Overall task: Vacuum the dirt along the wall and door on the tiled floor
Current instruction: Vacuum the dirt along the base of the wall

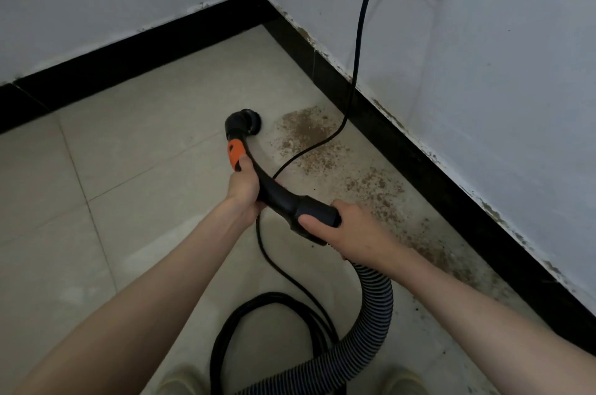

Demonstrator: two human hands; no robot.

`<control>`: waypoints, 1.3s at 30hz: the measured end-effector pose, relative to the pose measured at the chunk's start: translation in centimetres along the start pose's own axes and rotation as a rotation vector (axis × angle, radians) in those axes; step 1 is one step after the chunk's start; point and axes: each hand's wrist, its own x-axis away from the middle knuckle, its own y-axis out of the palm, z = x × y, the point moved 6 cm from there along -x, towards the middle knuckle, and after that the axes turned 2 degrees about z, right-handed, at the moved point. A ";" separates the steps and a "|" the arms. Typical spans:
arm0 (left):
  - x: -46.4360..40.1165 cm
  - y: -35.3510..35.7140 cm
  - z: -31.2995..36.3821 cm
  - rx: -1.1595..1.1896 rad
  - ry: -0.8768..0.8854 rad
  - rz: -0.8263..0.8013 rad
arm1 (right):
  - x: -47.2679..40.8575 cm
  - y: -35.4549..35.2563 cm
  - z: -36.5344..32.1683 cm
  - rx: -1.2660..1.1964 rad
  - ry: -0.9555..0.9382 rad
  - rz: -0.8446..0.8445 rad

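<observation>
My left hand (243, 191) grips the vacuum wand (258, 175), right hand (351, 230) grips its hose cuff (317, 212). Dirt (309, 136) just beyond nozzle (246, 120); power cord (322, 144) lying across it could snag.

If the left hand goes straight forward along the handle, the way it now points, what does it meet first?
The left hand points up the black curved handle, so it would first meet the orange part, right at its thumb. Beyond that comes the round nozzle on the tiled floor.
</observation>
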 end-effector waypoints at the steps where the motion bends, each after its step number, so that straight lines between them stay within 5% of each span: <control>1: 0.3 -0.1 -0.4 0.004 -0.008 -0.003 | 0.4 0.0 0.1 -0.001 0.001 -0.003; 39: 2.1 11.7 1.8 -0.260 -0.033 -0.275 | 0.8 -4.1 3.8 -0.196 0.192 0.277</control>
